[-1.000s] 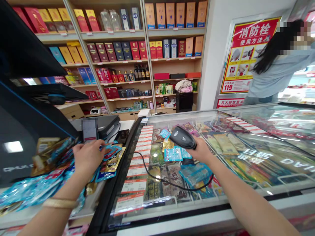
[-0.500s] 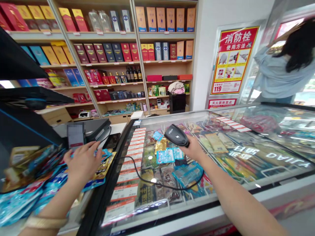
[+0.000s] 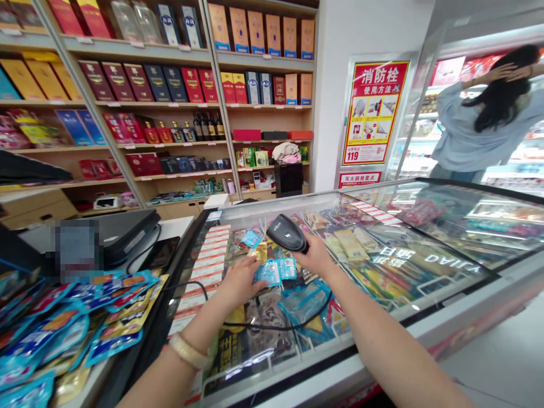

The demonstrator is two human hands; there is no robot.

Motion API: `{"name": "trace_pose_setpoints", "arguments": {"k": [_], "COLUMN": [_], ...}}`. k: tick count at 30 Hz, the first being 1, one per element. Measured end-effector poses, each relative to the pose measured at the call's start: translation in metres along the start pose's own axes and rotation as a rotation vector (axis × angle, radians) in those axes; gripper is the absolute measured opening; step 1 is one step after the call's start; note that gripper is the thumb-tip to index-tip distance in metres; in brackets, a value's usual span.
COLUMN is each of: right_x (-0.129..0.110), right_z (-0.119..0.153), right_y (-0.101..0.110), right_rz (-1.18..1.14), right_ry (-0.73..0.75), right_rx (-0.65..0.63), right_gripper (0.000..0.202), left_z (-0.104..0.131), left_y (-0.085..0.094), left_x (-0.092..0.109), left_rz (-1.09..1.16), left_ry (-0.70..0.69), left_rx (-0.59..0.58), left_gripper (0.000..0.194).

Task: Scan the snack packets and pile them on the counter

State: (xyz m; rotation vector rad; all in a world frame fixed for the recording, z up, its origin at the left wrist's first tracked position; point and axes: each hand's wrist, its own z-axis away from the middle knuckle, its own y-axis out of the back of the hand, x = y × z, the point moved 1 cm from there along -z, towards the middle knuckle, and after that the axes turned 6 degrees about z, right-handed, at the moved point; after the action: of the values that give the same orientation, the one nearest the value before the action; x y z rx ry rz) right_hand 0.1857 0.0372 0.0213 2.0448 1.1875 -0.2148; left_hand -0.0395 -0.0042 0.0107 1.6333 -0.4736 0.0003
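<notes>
My right hand [image 3: 317,258] is wrapped around the handle of a black barcode scanner [image 3: 287,232], its head pointing to the upper left above the freezer glass. Over the same glass, my left hand [image 3: 241,281] reaches out with thumb and fingers apart. Its fingertips are at a small gold packet [image 3: 258,251], and the thumb lies by light-blue snack packets [image 3: 275,271]. Another little blue packet [image 3: 253,238] rests just beyond. The scanner's black cable [image 3: 272,327] loops across the glass below both hands.
A glass-topped freezer [image 3: 425,317] fills the middle and right. Piled snack packets [image 3: 85,323] cover the left counter, beside a blurred-out screen [image 3: 77,249] and a dark phone-like slab [image 3: 161,252]. Boxed-bottle shelves [image 3: 161,48] stand behind. A person [image 3: 480,119] is at the back right.
My left hand has moved right, from above the snack pile to the small packets on the freezer glass. My right hand still holds the scanner. The view has turned rightward.
</notes>
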Motion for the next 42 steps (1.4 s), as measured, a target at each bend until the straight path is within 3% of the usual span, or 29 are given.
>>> {"name": "trace_pose_setpoints", "arguments": {"k": [11, 15, 19, 21, 24, 26, 30, 32, 36, 42], "right_x": [-0.010, -0.008, -0.006, -0.005, -0.006, -0.008, -0.012, -0.016, -0.026, -0.033], "right_z": [0.000, 0.001, 0.002, 0.002, 0.002, 0.002, 0.004, 0.006, 0.010, 0.012], "right_y": [0.003, 0.001, -0.001, -0.001, 0.001, 0.002, 0.000, -0.002, -0.006, -0.008], "right_rz": [0.028, 0.026, 0.007, -0.009, -0.022, -0.037, -0.109, -0.143, -0.187, -0.140], "right_ry": [0.046, 0.056, 0.062, 0.053, 0.032, 0.034, 0.053, 0.080, 0.143, 0.151], "right_rx": [0.012, 0.012, 0.000, -0.007, -0.021, -0.029, -0.097, -0.170, -0.317, -0.352], "right_gripper": [0.017, 0.016, 0.016, 0.018, 0.020, 0.019, 0.019, 0.020, 0.023, 0.023], "left_z": [0.009, 0.013, 0.019, 0.021, 0.023, 0.024, 0.022, 0.020, 0.016, 0.015], "left_y": [0.005, 0.009, 0.013, 0.017, 0.024, 0.029, 0.032, 0.029, 0.023, 0.019], "left_x": [0.007, 0.009, 0.006, 0.002, -0.007, -0.014, -0.024, -0.027, -0.032, -0.032], "left_rz": [0.066, 0.037, 0.162, 0.283, 0.522, 0.692, 1.013, 1.120, 1.164, 1.137], "left_ry": [0.123, 0.186, 0.271, 0.274, 0.255, 0.268, 0.371, 0.409, 0.436, 0.424], "left_rx": [0.033, -0.001, 0.003, 0.015, -0.031, 0.041, 0.394, 0.505, 0.613, 0.657], "left_gripper": [0.047, 0.055, 0.064, 0.054, 0.021, 0.021, 0.043, 0.049, 0.045, 0.041]}}
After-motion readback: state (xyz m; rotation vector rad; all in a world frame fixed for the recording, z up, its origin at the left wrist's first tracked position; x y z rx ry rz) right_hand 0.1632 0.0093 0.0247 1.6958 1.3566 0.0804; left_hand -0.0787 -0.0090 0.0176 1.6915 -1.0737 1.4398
